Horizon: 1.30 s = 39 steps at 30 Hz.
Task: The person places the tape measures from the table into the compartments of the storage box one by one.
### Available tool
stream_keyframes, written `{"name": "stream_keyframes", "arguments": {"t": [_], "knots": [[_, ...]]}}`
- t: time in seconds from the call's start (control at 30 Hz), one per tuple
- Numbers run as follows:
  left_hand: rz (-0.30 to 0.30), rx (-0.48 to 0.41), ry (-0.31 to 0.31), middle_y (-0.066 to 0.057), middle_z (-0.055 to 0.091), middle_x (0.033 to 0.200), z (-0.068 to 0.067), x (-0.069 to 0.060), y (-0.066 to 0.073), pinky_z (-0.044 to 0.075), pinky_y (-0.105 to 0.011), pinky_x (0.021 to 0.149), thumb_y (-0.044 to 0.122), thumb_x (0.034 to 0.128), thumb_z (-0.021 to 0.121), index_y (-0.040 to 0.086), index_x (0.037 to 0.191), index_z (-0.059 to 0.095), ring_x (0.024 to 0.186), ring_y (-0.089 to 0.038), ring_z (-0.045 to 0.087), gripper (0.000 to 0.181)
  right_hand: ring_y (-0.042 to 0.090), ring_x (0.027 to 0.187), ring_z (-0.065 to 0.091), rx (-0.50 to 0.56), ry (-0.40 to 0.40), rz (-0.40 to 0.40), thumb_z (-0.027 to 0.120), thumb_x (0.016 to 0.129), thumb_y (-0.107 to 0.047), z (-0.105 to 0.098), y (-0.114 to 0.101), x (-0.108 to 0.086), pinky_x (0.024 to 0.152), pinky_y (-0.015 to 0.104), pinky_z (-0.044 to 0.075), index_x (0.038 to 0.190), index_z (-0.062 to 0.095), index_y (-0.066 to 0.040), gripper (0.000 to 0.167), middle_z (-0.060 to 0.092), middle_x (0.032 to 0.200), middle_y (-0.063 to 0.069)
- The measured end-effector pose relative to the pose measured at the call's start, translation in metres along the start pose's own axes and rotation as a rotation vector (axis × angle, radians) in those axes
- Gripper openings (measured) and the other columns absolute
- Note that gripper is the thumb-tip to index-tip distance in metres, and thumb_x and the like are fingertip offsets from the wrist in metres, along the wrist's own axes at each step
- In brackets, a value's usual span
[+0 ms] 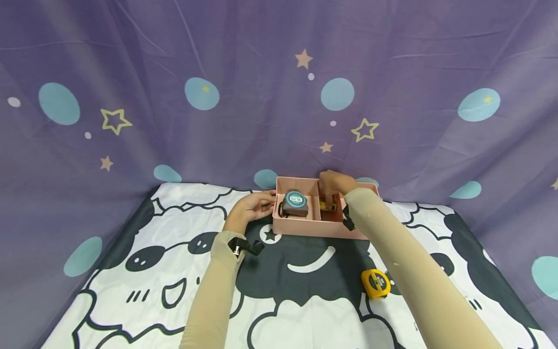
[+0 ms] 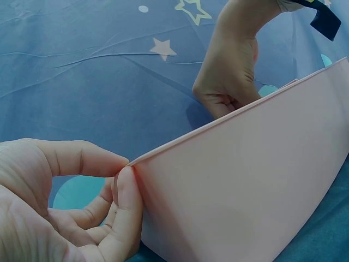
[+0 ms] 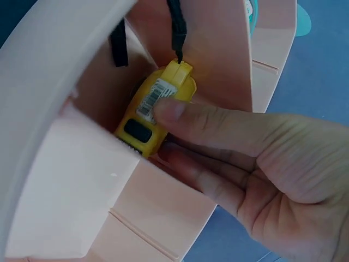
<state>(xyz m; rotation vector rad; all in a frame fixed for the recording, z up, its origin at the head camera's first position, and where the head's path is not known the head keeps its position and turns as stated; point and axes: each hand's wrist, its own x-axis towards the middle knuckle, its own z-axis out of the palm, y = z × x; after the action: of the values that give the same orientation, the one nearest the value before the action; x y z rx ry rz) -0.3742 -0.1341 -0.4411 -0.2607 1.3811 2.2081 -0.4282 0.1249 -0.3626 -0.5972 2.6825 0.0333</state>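
Observation:
A pink divided box (image 1: 320, 229) stands at the back of the cloth. My left hand (image 1: 254, 206) pinches its left rim, the thumb and forefinger meeting at the corner in the left wrist view. Inside the middle compartment, my right hand (image 1: 335, 183) holds a yellow tape measure (image 3: 138, 131) with a barcode label and a black wrist strap, the thumb lying over the label. A grey tape measure (image 1: 294, 204) with a round teal label sits in the left compartment. Another yellow tape measure (image 1: 376, 283) lies on the cloth, in front of the box and left of the right forearm.
A black-and-white cartoon cloth (image 1: 279, 271) covers the table. Right behind the box hangs a purple curtain (image 1: 261, 121) with stars and blue spots. The box's right compartment is partly hidden by my right forearm (image 1: 392, 242).

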Motion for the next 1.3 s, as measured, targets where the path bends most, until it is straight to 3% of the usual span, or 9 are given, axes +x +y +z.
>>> {"name": "stream_keyframes", "arguments": {"t": [0.2, 0.43, 0.57, 0.77, 0.93, 1.3], "knots": [[0.005, -0.008, -0.016, 0.0, 0.069, 0.081, -0.0004, 0.0019, -0.0006, 0.054, -0.019, 0.065, -0.005, 0.0991, 0.051, 0.012, 0.112, 0.056, 0.067, -0.01, 0.062, 0.022, 0.02, 0.082, 0.057, 0.014, 0.018, -0.004, 0.095, 0.072, -0.016, 0.0016, 0.0033, -0.0013, 0.075, 0.032, 0.056, 0.105, 0.073, -0.003, 0.042, 0.07, 0.1, 0.008], [0.003, -0.004, -0.017, 0.001, 0.07, 0.08, -0.0029, -0.0012, -0.0056, 0.054, -0.018, 0.065, -0.005, 0.0988, 0.051, 0.015, 0.1, 0.062, 0.068, -0.01, 0.061, 0.023, 0.018, 0.075, 0.054, 0.009, -0.023, 0.003, 0.092, 0.074, -0.013, 0.0046, -0.001, -0.0013, 0.068, 0.03, 0.054, 0.099, 0.074, -0.005, 0.032, 0.068, 0.092, 0.005], [0.004, -0.004, -0.022, 0.001, 0.07, 0.08, -0.0026, -0.0033, -0.0072, 0.054, -0.019, 0.066, -0.005, 0.0986, 0.051, 0.012, 0.11, 0.059, 0.067, -0.01, 0.062, 0.023, 0.017, 0.072, 0.055, 0.018, -0.059, 0.004, 0.089, 0.076, -0.008, 0.0058, -0.0034, -0.001, 0.065, 0.03, 0.054, 0.096, 0.075, -0.007, 0.025, 0.066, 0.09, 0.004], [0.003, 0.004, -0.023, 0.001, 0.07, 0.079, -0.0003, -0.0012, -0.0019, 0.055, -0.019, 0.065, -0.005, 0.0983, 0.052, 0.009, 0.13, 0.051, 0.067, -0.01, 0.062, 0.035, 0.016, 0.071, 0.051, -0.015, -0.046, -0.003, 0.089, 0.076, -0.006, 0.0013, -0.0046, -0.0016, 0.061, 0.028, 0.047, 0.093, 0.074, -0.006, 0.023, 0.059, 0.083, 0.002], [0.013, 0.009, -0.023, 0.001, 0.069, 0.081, 0.0006, 0.001, 0.0012, 0.055, -0.019, 0.065, -0.005, 0.0975, 0.052, 0.01, 0.125, 0.053, 0.067, -0.009, 0.062, 0.031, 0.018, 0.071, 0.051, 0.003, -0.022, 0.011, 0.089, 0.075, -0.006, -0.0008, -0.0037, -0.0017, 0.06, 0.029, 0.044, 0.092, 0.071, -0.006, 0.025, 0.055, 0.081, 0.002], [0.005, 0.003, -0.019, 0.0, 0.068, 0.084, 0.0004, -0.0006, 0.0, 0.056, -0.019, 0.065, -0.004, 0.098, 0.052, 0.011, 0.121, 0.054, 0.068, -0.01, 0.062, 0.028, 0.018, 0.071, 0.05, -0.022, -0.067, 0.0, 0.088, 0.076, -0.006, -0.0037, -0.0037, -0.0017, 0.061, 0.029, 0.046, 0.088, 0.07, -0.006, 0.022, 0.055, 0.078, 0.002]]}}
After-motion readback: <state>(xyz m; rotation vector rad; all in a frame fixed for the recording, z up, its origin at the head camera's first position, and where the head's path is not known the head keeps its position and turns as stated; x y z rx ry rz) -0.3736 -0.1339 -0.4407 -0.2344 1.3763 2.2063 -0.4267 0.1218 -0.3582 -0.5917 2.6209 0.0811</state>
